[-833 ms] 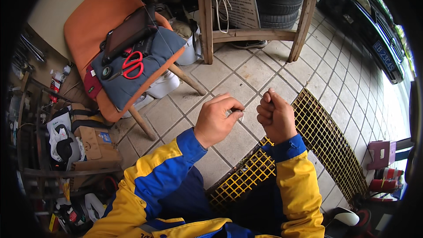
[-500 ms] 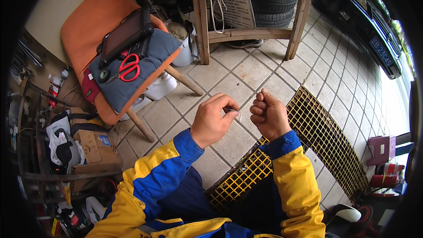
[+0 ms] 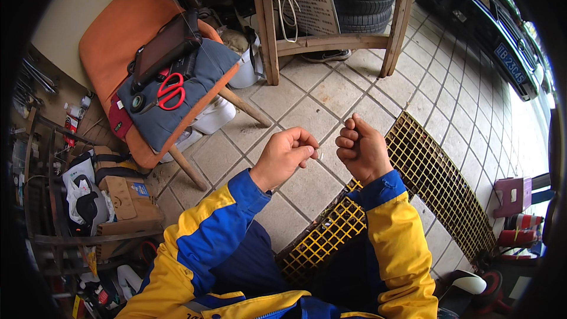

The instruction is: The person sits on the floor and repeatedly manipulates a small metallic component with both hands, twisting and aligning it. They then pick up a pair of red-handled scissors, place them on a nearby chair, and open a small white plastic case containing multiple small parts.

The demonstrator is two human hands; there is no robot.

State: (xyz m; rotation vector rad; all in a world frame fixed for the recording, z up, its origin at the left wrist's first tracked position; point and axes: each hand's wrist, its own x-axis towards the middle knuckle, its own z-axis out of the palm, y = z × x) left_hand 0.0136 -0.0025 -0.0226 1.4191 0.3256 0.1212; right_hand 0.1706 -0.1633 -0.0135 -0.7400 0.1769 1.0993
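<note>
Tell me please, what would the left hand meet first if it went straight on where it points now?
Most likely the right hand, since the left hand points toward it across a gap. Depth is unclear in this view, so it might pass above or below.

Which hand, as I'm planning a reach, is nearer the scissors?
The left. The left hand is to the right of the scissors and lower in view; the right hand is farther right, beyond the left one.
</note>
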